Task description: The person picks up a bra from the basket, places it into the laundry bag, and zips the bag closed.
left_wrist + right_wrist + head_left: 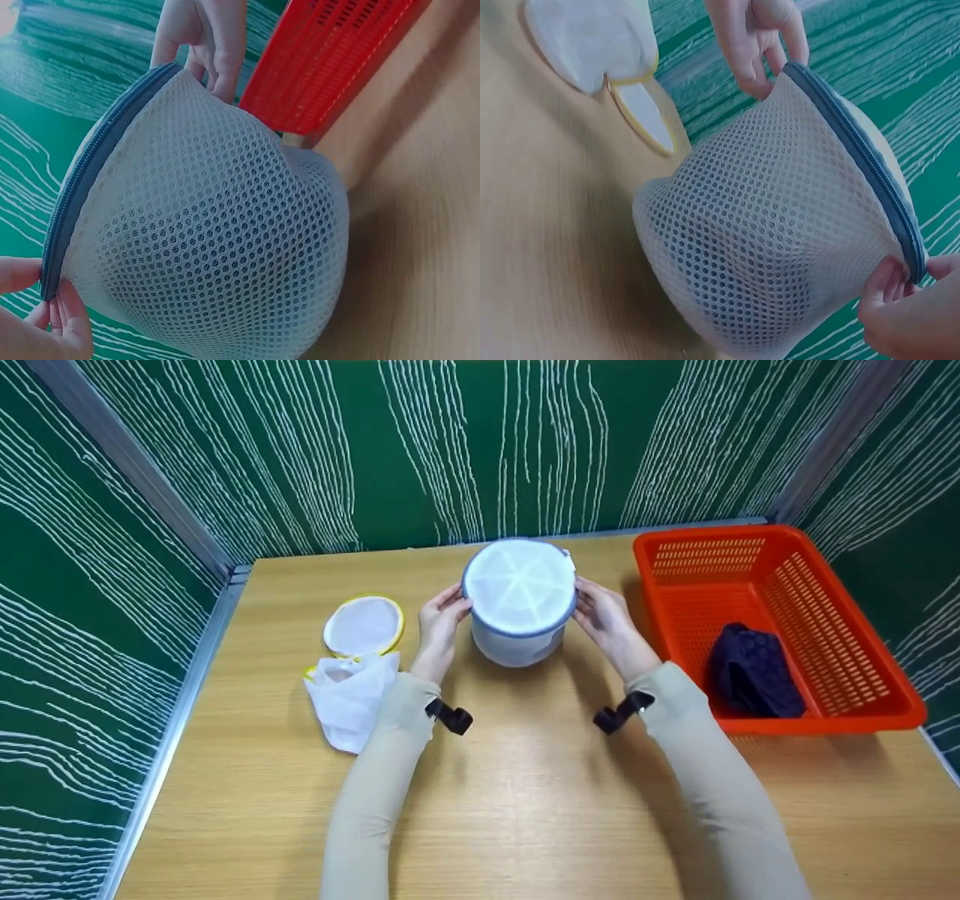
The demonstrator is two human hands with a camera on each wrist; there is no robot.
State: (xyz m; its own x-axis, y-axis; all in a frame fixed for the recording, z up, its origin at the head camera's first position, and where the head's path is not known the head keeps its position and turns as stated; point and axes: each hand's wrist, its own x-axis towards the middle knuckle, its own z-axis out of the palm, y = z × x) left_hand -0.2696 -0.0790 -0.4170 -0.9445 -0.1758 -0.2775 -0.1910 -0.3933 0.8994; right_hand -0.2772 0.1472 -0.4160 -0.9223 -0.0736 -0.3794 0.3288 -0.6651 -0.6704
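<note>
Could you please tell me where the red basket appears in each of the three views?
Head: the basket is on the right side.
Left wrist: the basket is at the top, right of centre, cut off by the top edge.
Right wrist: the basket is not in this picture.
Shared landmark: the white bag, seen in all three.

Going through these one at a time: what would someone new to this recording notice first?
Probably the bright red basket at the table's right, with a dark cloth bundle inside. Next, the white mesh bag with a blue zipped rim, held between the person's left grip and right grip near the centre. Behind, white-streaked green walls stand out too.
</note>
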